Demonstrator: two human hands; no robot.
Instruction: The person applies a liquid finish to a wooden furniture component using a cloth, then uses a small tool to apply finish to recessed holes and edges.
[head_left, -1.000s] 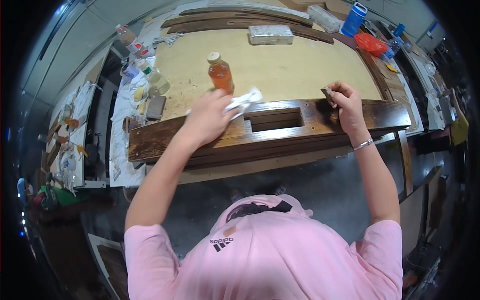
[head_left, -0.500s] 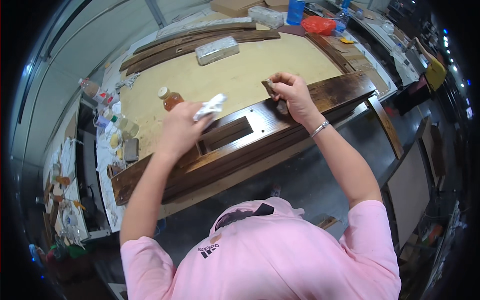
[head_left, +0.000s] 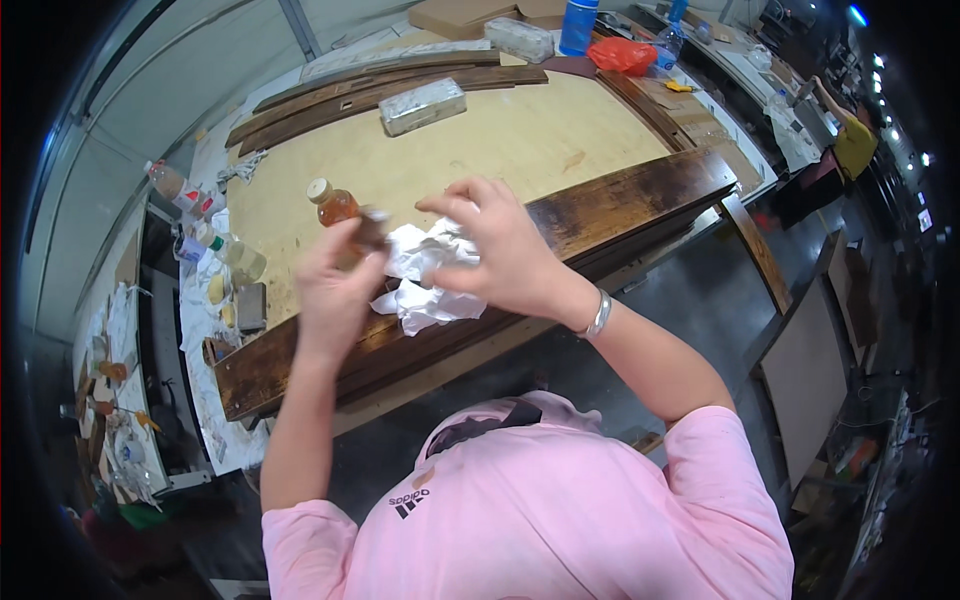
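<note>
A long dark brown wooden beam [head_left: 640, 205] with a glossy top lies along the table's near side. Over its left half, my left hand [head_left: 338, 295] is closed on a small dark brown piece [head_left: 372, 232], blurred by motion; whether it is cloth or sandpaper I cannot tell. Crumpled white tissue paper [head_left: 432, 308] rests loosely on the beam between my hands. Reaching over it from the right, my right hand [head_left: 500, 245] has its thumb and fingers spread apart around the paper. Just beyond my left hand stands a capped bottle of amber liquid [head_left: 335, 203].
On the pale tabletop [head_left: 500, 135] are a wrapped block [head_left: 422, 106] and thin brown wooden strips [head_left: 370, 90]. Bottles [head_left: 240, 258] and a grey block [head_left: 251, 306] crowd the left edge. A red plastic bag [head_left: 622, 56] sits far right; a person [head_left: 852, 140] is beyond.
The brown piece has passed from my right hand to my left. My right hand moved left to the white paper, which left my left hand and now lies spread wider on the beam.
</note>
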